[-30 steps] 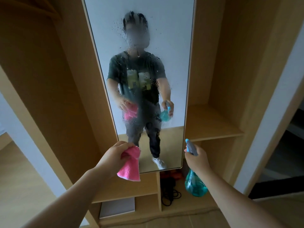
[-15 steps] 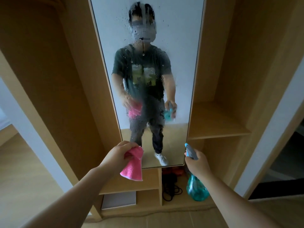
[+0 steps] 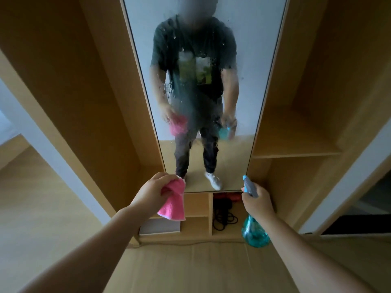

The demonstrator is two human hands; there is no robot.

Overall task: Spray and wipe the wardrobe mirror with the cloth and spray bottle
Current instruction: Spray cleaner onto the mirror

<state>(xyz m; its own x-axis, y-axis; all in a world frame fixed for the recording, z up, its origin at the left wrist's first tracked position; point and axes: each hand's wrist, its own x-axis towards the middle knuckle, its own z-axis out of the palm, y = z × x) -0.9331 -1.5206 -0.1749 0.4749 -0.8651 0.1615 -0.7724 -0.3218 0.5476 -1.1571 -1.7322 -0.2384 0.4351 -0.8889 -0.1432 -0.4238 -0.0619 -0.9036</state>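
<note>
Pink and nubbly, the cloth (image 3: 173, 205) hangs in soft folds from our left hand (image 3: 153, 192), whose fingers and thumb are bunched round its upper end. It is held in front of the lower left corner of the mirror (image 3: 249, 60); we cannot tell whether it touches the glass.

Our right hand (image 3: 257, 200) is curled round the neck of the spray bottle (image 3: 255, 233). The bottle is translucent teal plastic with a bulbous body that hangs below the fist. Its pale blue head pokes up by the mirror's lower right corner.

The mirror is a tall, narrow pane in a thin pale frame. Droplets bead on it and a streaky wet film runs down its middle, blurring our reflection there.

It is set in a wardrobe (image 3: 74, 81) of smooth, matte, light wood panels, with a deep open bay on the left and a flat shelf (image 3: 296, 142) on the right. Below the mirror are small square cubbies. One holds a coil of black cable (image 3: 224, 216) with something red (image 3: 230, 196) behind it, and the other holds a white box (image 3: 159, 227).

The floor (image 3: 42, 208) is pale wood planking, and white wall edges flank the wardrobe on both sides.
</note>
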